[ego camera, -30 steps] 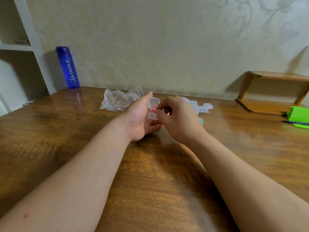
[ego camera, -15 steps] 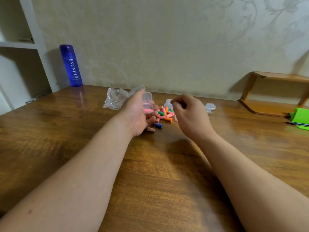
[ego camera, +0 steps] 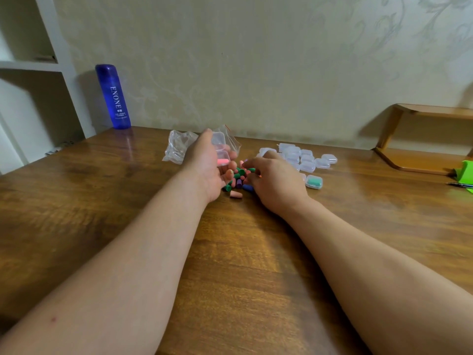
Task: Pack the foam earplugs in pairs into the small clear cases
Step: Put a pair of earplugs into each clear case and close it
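My left hand (ego camera: 208, 165) holds a small clear case (ego camera: 220, 149) with its lid up and one pink earplug (ego camera: 223, 162) inside. Just below it a loose pile of coloured foam earplugs (ego camera: 238, 179) lies on the wooden table (ego camera: 102, 201). My right hand (ego camera: 271, 178) reaches down into that pile, fingers curled over the plugs; whether it pinches one is hidden. To the right sits a cluster of several shut clear cases (ego camera: 303, 158), and one case holding green plugs (ego camera: 314, 182) stands nearer.
A crumpled clear plastic bag (ego camera: 178, 147) lies behind my left hand. A blue bottle (ego camera: 113, 97) stands at the back left by white shelves. A wooden rack (ego camera: 425, 139), a green object (ego camera: 464, 172) and a pen (ego camera: 459, 185) are at the right.
My right hand left the case after putting the pink plug in, moved right, then dropped onto the earplug pile. My left hand kept the open case.
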Demonstrator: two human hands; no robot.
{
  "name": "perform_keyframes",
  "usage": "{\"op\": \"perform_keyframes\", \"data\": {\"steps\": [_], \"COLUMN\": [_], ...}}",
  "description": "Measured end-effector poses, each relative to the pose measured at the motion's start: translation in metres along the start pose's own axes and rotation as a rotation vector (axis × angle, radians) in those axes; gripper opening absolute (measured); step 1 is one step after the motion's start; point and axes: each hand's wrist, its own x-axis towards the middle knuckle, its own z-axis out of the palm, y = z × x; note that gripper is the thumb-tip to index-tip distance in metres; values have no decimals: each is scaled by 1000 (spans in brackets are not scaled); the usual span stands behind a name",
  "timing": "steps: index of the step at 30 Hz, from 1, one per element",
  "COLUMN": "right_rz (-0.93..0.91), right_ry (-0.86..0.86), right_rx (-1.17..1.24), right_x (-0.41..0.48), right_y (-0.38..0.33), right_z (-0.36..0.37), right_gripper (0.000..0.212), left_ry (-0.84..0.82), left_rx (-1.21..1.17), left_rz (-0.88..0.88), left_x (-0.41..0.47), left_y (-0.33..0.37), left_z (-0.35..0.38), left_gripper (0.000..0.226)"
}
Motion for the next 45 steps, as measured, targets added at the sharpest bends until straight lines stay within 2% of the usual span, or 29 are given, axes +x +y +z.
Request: {"op": "perform_keyframes", "data": {"steps": [8, 16, 20, 25, 28, 30, 33, 35, 40, 45], "right_rz": [-9, 14, 102, 201, 120, 51, -21, -43, -78, -96], "right_ry": [44, 43, 66, 234, 272, 245, 182, 138, 117, 116], "right_rx": [-21, -13, 103, 368, 444, 402, 326, 303, 327, 331], "right_x": [0, 0, -2, -2, -5, -8, -9, -10, -12, -13], "right_y": [1, 0, 2, 1, -6, -13, -19, -19, -16, -15], "right_z": [2, 2, -2, -18, -31, -33, -28, -26, -26, -25], "right_gripper": [16, 19, 18, 10, 9, 8, 8, 10, 9, 10], "left_ry": [-24, -6, -34, -146, -217, -258, -298, -316, -371, -398], "left_rx": [33, 51, 55, 116, 131, 135, 133, 144, 202, 208], "left_rz": [1, 12, -8, -26, -35, -41, -31, -25, -27, -54], "left_x": [0, -2, -2, -7, -6, -4, -5, -5, -5, -3], "left_y": [-3, -5, -5, -7, -8, -9, -9, -9, -9, -11], "left_z": [1, 2, 1, 4, 4, 4, 4, 4, 4, 3], "left_gripper": [54, 50, 54, 64, 71, 73, 63, 58, 70, 65]}}
